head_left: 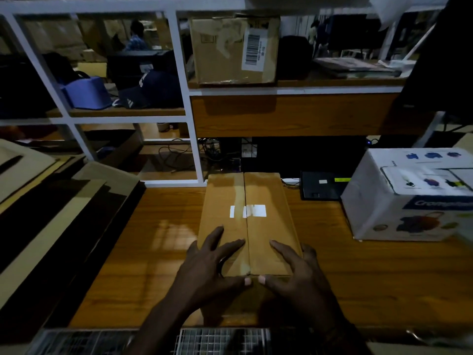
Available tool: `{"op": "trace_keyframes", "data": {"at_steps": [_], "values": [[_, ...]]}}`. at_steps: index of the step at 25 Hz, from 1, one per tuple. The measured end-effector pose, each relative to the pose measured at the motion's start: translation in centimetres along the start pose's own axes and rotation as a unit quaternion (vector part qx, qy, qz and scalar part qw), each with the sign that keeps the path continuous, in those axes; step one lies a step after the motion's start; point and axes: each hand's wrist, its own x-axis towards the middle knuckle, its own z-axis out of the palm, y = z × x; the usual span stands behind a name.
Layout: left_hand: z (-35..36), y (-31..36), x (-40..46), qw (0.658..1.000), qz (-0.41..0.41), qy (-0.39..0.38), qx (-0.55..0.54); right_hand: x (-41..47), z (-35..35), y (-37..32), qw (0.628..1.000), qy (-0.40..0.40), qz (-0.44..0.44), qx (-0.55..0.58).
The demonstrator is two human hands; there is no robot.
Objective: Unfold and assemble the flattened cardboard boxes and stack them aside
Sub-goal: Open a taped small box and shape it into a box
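Note:
A brown cardboard box [256,198] stands assembled on the wooden table [163,252], its two top flaps folded shut along a centre seam with white label scraps across it. My left hand [210,265] lies flat on the left flap near the front edge, fingers spread and straight, thumb at the front edge by the seam. My right hand [294,267] lies the same way on the right flap, its thumb meeting the left thumb at the seam. A stack of flattened cardboard sheets [51,201] sits at the left of the table.
A white printed appliance box [409,198] stands at the right. A black device [320,185] lies behind the brown box. White shelving [184,93] at the back holds a labelled carton [230,49], a cap and a blue container. A wire grid lies at the table's near edge.

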Motion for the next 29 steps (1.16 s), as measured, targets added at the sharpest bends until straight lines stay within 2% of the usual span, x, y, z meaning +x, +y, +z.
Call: {"op": "trace_keyframes", "data": {"at_steps": [4, 6, 9, 12, 14, 17, 19, 22, 26, 29], "values": [[-0.4, 0.5, -1.0, 1.000, 0.003, 0.002, 0.003, -1.3, 0.7, -0.9, 0.999, 0.033, -0.021, -0.028], [-1.0, 0.9, -0.6, 1.000, 0.005, 0.006, -0.007, -1.2, 0.4, -1.5, 0.997, 0.015, -0.042, -0.070], [-1.3, 1.4, 0.5, 0.999, 0.032, 0.013, -0.021, -1.0, -0.3, -1.8, 0.995, -0.007, -0.061, -0.073], [-1.5, 1.8, 1.6, 0.998, 0.055, 0.005, -0.031, -1.1, -0.7, -1.6, 0.994, 0.039, -0.090, -0.057], [-1.8, 2.9, 1.7, 0.993, 0.078, 0.018, -0.090, -1.4, -0.9, -1.4, 0.990, 0.065, -0.116, -0.041], [-2.2, 5.3, 1.6, 0.965, 0.130, 0.043, -0.225, -1.9, -1.3, -0.8, 0.979, 0.112, -0.171, -0.015], [-1.9, 6.5, 2.2, 0.950, 0.160, 0.038, -0.266, -1.7, -1.6, -0.3, 0.966, 0.156, -0.206, -0.015], [-1.1, 8.2, 4.3, 0.958, 0.186, 0.036, -0.213, -1.3, -2.2, 1.4, 0.945, 0.215, -0.245, -0.025], [0.9, 10.2, 6.9, 0.979, 0.187, 0.017, -0.079, -1.3, -3.1, 4.1, 0.934, 0.284, -0.215, -0.038], [1.6, 11.1, 7.7, 0.983, 0.176, -0.016, 0.043, -1.0, -3.2, 6.1, 0.910, 0.348, -0.179, -0.135]]}}
